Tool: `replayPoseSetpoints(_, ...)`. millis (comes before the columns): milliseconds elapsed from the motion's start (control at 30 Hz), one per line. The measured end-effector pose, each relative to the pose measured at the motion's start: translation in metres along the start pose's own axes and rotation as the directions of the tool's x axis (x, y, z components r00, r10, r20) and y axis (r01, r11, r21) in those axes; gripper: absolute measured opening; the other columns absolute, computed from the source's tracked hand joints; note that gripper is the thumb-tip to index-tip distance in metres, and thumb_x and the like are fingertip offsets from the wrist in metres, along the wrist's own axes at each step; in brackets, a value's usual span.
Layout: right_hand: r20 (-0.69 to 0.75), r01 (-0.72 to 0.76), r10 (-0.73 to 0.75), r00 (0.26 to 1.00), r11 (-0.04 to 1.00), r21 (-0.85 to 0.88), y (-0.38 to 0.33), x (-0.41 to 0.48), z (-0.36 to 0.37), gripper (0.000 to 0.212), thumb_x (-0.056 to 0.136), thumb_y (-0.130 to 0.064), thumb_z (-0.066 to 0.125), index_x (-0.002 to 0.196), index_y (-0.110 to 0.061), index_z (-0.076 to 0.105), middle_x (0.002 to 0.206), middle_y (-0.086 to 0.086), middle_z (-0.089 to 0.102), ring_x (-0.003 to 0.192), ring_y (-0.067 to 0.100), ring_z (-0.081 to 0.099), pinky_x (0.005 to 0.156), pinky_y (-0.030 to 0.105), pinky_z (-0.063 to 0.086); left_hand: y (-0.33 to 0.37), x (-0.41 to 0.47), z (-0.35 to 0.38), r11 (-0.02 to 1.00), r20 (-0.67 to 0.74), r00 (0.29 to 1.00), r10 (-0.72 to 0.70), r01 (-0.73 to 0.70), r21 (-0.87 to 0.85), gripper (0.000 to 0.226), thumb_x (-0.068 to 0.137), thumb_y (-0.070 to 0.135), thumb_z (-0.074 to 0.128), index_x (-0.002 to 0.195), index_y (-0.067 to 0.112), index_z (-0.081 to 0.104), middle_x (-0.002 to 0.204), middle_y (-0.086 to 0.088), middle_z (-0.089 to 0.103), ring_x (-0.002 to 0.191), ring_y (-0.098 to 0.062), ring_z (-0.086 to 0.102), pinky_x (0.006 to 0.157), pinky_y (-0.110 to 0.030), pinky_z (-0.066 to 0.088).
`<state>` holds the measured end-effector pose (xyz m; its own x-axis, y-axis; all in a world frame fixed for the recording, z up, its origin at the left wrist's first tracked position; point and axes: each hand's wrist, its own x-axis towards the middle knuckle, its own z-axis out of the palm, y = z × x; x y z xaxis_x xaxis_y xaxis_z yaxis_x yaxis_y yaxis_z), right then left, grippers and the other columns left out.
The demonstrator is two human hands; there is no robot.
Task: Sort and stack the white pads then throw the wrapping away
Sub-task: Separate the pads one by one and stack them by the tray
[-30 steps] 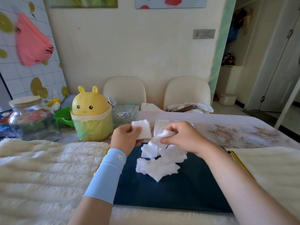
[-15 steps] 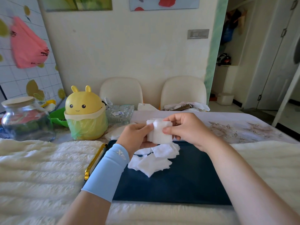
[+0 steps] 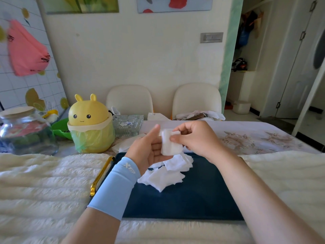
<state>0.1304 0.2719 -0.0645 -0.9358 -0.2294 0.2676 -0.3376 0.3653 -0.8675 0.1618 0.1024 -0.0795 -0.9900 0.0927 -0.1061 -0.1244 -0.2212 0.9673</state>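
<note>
A stack (image 3: 170, 144) of white pads is being held upright above the far edge of the tray (image 3: 193, 199), between both hands. It is being cradled by the left hand (image 3: 149, 152), whose fingers are curled under and behind it, with the thumb raised at its left edge. Its right edge is being pinched by the right hand (image 3: 197, 138) between the thumb and curled fingers. The one stack is thus being gripped by both hands.

Beneath the hands, a loose heap (image 3: 167, 175) of pads is lying on the far half of the dark blue tray, with several pads overlapping at odd angles. The tray is being flanked on the left and right by a fluffy cream blanket (image 3: 44, 182), and a gold handle (image 3: 101, 173) is showing at its left side. A light blue sleeve (image 3: 116, 184) is being worn on the left forearm.

Just beyond the tray, left of the left hand, a pale flat sheet (image 3: 125, 144) is lying on the table (image 3: 255, 138); whether it is the wrapping cannot be told. Left of the sheet, a yellow bin (image 3: 89, 124) with ears, a face and a bag liner is standing. A glass dish (image 3: 127, 125) is sitting just right of the bin, a jar (image 3: 24, 131) at the far left, and a green bowl (image 3: 60, 127) between jar and bin. Two cream chairs (image 3: 129, 99) are standing at the table's far side.
</note>
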Motion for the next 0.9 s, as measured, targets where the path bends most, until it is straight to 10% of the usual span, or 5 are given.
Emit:
replayPoseSetpoints(200, -0.131, 0.069, -0.094, 0.987, 0.980, -0.189, 0.007, 0.003, 0.002, 0.016, 0.081, -0.029, 0.082, 0.091, -0.030, 0.069, 0.089, -0.012, 0.070, 0.067, -0.005, 0.060, 0.067, 0.018, 0.046, -0.002, 0.001, -0.010, 0.976, -0.100, 0.988, 0.116, -0.095, 0.197, 0.015, 0.087, 0.006, 0.071, 0.102, 0.004, 0.073, 0.103, -0.014, 0.075, 0.089, -0.024, 0.074, 0.077, -0.029, 0.061)
replayPoseSetpoints(433, 0.387, 0.152, 0.180, 0.905, 0.710, -0.687, 0.009, -0.003, 0.011, 0.046, 0.094, -0.016, 0.064, 0.134, -0.038, 0.061, 0.104, -0.021, 0.047, 0.077, 0.001, 0.046, 0.056, 0.016, 0.033, -0.002, 0.007, -0.025, 0.976, -0.299, 0.940, 0.164, -0.110, 0.188, 0.013, 0.089, 0.006, 0.070, 0.084, 0.018, 0.069, 0.098, -0.006, 0.072, 0.088, -0.023, 0.072, 0.070, -0.028, 0.062)
replayPoseSetpoints(567, 0.391, 0.167, 0.190, 0.901, 0.679, -0.715, 0.013, 0.002, 0.016, 0.052, 0.090, -0.019, 0.070, 0.137, -0.040, 0.059, 0.126, -0.004, 0.047, 0.110, 0.018, 0.052, 0.078, 0.024, 0.041, -0.004, 0.008, -0.026, 0.984, -0.311, 0.940, 0.142, -0.099, 0.150, 0.009, 0.090, 0.008, 0.069, 0.085, 0.016, 0.068, 0.097, -0.006, 0.071, 0.085, -0.022, 0.072, 0.071, -0.030, 0.062)
replayPoseSetpoints(767, 0.290, 0.103, 0.039, 0.956, 0.882, -0.459, 0.018, 0.004, 0.008, 0.013, 0.082, -0.024, 0.079, 0.092, -0.031, 0.075, 0.077, -0.018, 0.060, 0.070, 0.000, 0.055, 0.063, 0.019, 0.040, -0.004, 0.010, -0.027, 0.997, -0.351, 0.934, 0.072, -0.076, 0.002, 0.008, 0.092, 0.016, 0.067, 0.086, 0.015, 0.063, 0.101, -0.013, 0.068, 0.092, -0.030, 0.071, 0.075, -0.037, 0.062)
replayPoseSetpoints(900, 0.170, 0.019, 0.019, 0.985, 0.976, -0.219, 0.018, 0.004, -0.004, 0.011, 0.083, -0.025, 0.081, 0.093, -0.028, 0.075, 0.084, -0.011, 0.066, 0.079, 0.006, 0.062, 0.073, 0.024, 0.047, -0.005, 0.011, -0.029, 0.994, -0.384, 0.919, 0.086, -0.103, -0.024, 0.009, 0.090, 0.015, 0.070, 0.087, 0.018, 0.062, 0.098, -0.009, 0.069, 0.089, -0.025, 0.070, 0.080, -0.038, 0.061)
